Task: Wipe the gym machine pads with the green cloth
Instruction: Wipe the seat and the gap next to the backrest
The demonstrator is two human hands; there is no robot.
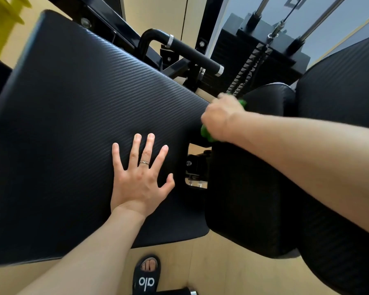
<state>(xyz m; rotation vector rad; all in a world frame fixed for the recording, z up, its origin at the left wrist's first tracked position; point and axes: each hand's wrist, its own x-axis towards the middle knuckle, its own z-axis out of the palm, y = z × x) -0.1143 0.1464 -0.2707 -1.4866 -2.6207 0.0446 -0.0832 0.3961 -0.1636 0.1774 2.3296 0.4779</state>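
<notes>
- Right, the left hand (140,177) lies flat on the big black ribbed seat pad (73,116), fingers straight and spread, a thin ring on one finger; it looks like a brace, steadying the body while the other arm reaches across.
- Over to the right hand (221,118): its fingers are curled round the bunched green cloth (207,134), which peeks out below the palm and again beyond the knuckles. The hand is blurred, so exactly how the fingers sit is hard to tell.
- That cloth sits at the far right edge of the seat pad, just where it meets the gap before the smaller black cushioned pad (243,205) under the forearm; I judge the edge is being wiped here.
- In the gap, a black metal bracket with bolts (197,167) shows, which is why the two pads stand apart.
- Farther out, a black foam-gripped handle bar with silver collars (192,54) and the black weight stack (251,67) with its steel guide rods rise behind.
- Down below, a black slide sandal (146,275) rests on the pale wooden floor (222,273), close to the machine.
</notes>
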